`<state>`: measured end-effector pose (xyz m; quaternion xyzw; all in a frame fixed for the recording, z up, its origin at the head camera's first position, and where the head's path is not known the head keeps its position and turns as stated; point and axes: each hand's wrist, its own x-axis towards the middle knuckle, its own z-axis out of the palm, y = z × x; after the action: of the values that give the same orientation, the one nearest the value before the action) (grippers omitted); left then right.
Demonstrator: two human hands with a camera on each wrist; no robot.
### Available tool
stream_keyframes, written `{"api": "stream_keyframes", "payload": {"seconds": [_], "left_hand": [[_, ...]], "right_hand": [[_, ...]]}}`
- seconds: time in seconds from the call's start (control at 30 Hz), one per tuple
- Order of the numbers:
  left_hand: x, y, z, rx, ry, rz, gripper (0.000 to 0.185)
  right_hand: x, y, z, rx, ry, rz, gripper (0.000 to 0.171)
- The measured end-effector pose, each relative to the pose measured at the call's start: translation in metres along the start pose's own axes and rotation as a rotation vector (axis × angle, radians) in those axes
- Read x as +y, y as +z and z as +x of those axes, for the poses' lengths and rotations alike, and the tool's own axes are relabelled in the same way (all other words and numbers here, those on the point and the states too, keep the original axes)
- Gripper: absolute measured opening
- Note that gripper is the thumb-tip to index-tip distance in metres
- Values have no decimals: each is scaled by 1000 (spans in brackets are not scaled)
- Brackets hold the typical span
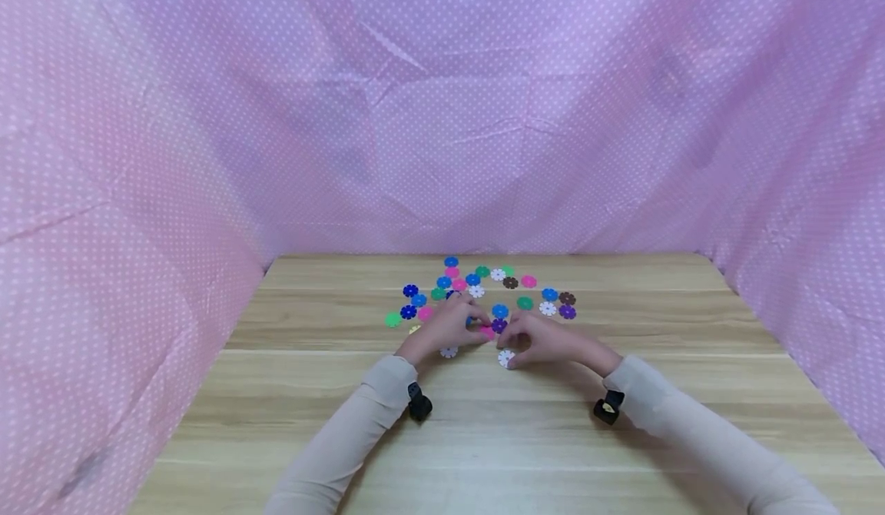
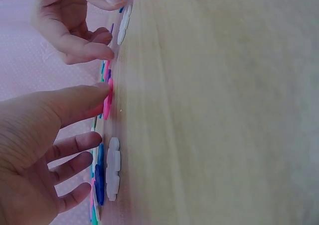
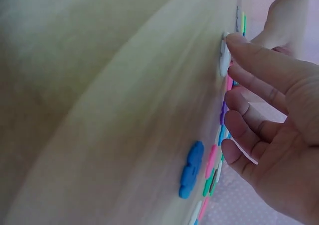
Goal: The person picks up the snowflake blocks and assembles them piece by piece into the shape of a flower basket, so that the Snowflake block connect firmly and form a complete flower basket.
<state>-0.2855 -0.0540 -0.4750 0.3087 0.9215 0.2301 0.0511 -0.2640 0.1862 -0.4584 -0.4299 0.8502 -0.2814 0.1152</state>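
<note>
Many flat, notched plastic discs lie on the wooden table. My left hand touches a pink disc with thumb and index finger, the other fingers loosely spread. My right hand has its thumb tip on a white disc, with the index fingertip close to that disc's other edge. Both of these discs appear to lie flat. Just beyond, between the hands, is a purple disc with a blue one behind it. Beneath the left hand lies another white disc. Part of the layout is hidden by the left hand.
More discs spread towards the back, including a light green one at the left and a brown one at the right. Pink dotted cloth hangs around the table. Each wrist wears a small black camera.
</note>
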Motion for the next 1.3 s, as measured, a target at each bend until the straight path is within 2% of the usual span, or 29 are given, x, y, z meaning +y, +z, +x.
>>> {"api": "stream_keyframes", "payload": {"seconds": [0.13, 0.33, 0.43, 0.53, 0.67, 0.77, 0.97, 1.03, 1.17, 1.23, 1.3], "left_hand": [[2, -1, -1, 7, -12, -6, 23], [5, -1, 0, 16, -25, -54, 17], [4, 0, 1, 36, -28, -144, 12], [1, 1, 2, 43, -29, -305, 9], [-7, 0, 3, 75, -33, -521, 13], [-9, -6, 4, 107, -49, -627, 21], [-11, -21, 8, 137, -119, -814, 29], [-10, -26, 9, 149, -156, -880, 30], [-9, -35, 11, 186, -196, -947, 30], [-7, -40, 12, 204, -202, -975, 29], [-5, -44, 13, 222, -202, -1043, 28]], "right_hand": [[0, 2, 2, 1, 10, -7, 26], [2, 2, 3, 9, 47, 84, 21], [2, -1, 4, 25, 65, 139, 17], [4, -3, 5, 53, 96, 172, 10], [8, -7, 9, 140, 131, 166, 8], [10, -12, 13, 239, 161, 163, 11], [3, -25, 24, 426, 265, 253, 11], [0, -30, 28, 469, 260, 299, 10], [-7, -40, 38, 547, 205, 351, 12], [-11, -44, 42, 582, 189, 363, 13], [-14, -48, 46, 613, 190, 374, 13]]}}
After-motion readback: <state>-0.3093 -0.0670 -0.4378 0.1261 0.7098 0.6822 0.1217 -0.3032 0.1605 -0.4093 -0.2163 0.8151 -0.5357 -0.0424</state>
